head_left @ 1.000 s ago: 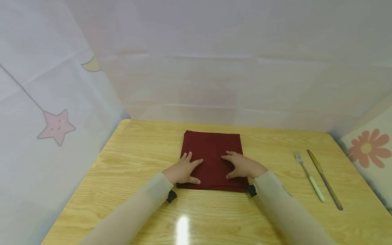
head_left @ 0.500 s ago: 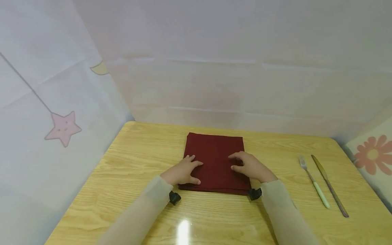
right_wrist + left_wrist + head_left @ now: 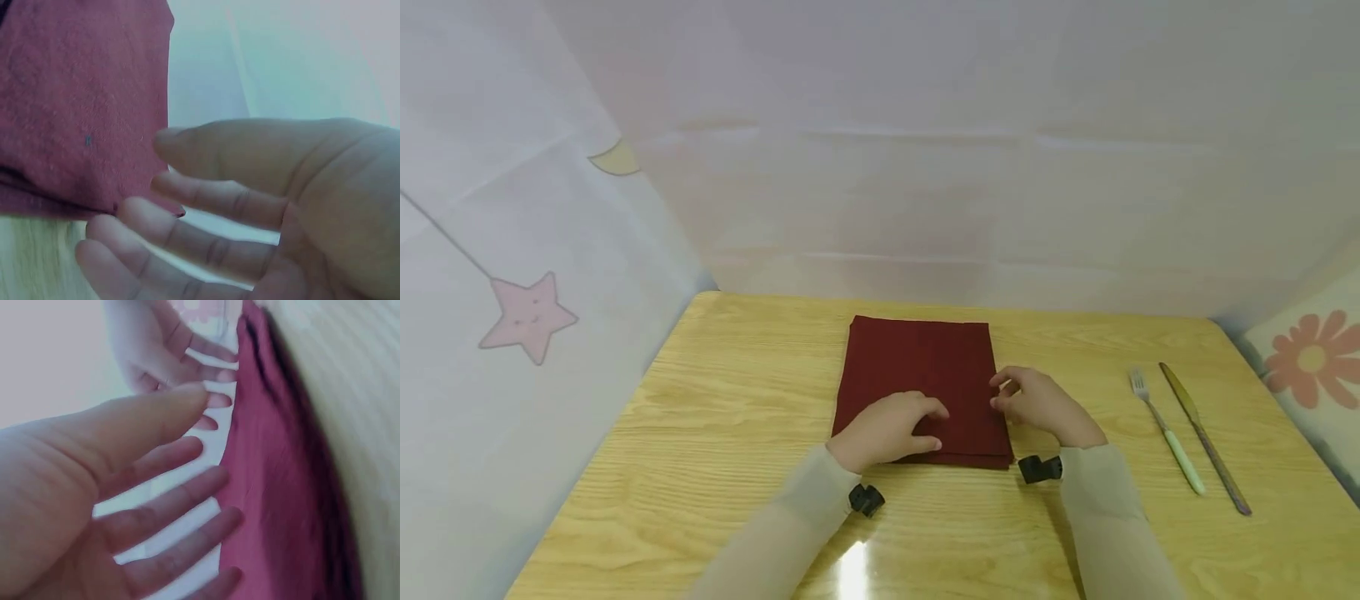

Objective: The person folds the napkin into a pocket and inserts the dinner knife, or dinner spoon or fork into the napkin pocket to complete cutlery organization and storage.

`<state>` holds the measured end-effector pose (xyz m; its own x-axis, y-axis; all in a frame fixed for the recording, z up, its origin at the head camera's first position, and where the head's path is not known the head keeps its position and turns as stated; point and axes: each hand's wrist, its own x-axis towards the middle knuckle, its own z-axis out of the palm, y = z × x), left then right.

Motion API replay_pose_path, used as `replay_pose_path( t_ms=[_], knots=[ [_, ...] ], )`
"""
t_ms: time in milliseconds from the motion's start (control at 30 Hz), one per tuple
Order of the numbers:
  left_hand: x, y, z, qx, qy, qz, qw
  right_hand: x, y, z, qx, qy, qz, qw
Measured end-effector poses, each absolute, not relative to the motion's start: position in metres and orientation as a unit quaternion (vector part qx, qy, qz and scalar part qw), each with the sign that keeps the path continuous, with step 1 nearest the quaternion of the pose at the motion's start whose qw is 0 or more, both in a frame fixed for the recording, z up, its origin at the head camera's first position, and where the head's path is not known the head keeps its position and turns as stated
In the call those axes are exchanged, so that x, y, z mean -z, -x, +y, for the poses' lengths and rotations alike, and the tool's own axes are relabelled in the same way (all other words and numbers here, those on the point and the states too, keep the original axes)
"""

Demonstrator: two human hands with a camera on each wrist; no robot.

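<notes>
Lying flat at the middle of the pale wood-grain worktop (image 3: 715, 417), the dark red cloth (image 3: 917, 367) in the head view is a neat folded rectangle with a faint crease down its middle. The left hand (image 3: 891, 429) rests on its near part, fingers loosely bent on the fabric; the right hand (image 3: 1037, 404) is at its right edge, fingers curled, though whether they pinch the cloth I cannot tell. Off to the right lie a pale-handled fork (image 3: 1165, 433) and a slim metal knife (image 3: 1206, 439). From the left wrist, spread fingers (image 3: 175, 506) meet soft matte cloth (image 3: 281, 487). From the right wrist, loosely parted fingers (image 3: 206, 200) hover by the cloth's (image 3: 81, 106) layered edge.
</notes>
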<state>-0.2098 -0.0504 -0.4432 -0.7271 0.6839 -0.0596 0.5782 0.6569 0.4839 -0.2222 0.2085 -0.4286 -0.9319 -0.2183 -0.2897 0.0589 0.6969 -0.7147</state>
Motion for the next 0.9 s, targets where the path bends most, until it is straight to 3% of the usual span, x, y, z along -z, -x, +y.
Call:
replay_pose_path(
  t_ms=[233,533,900],
  knots=[
    [0.449,0.207,-0.026,-0.214,-0.373,0.897,0.103,0.425,0.223,0.209,0.361,-0.014,0.911,0.198],
    [0.459,0.205,-0.018,-0.187,-0.381,0.899,0.110,0.431,0.225,0.206,0.422,-0.012,0.887,0.188],
    [0.462,0.204,-0.012,-0.229,-0.352,0.903,0.093,0.440,0.230,0.195,0.503,-0.009,0.857,0.109]
  ],
)
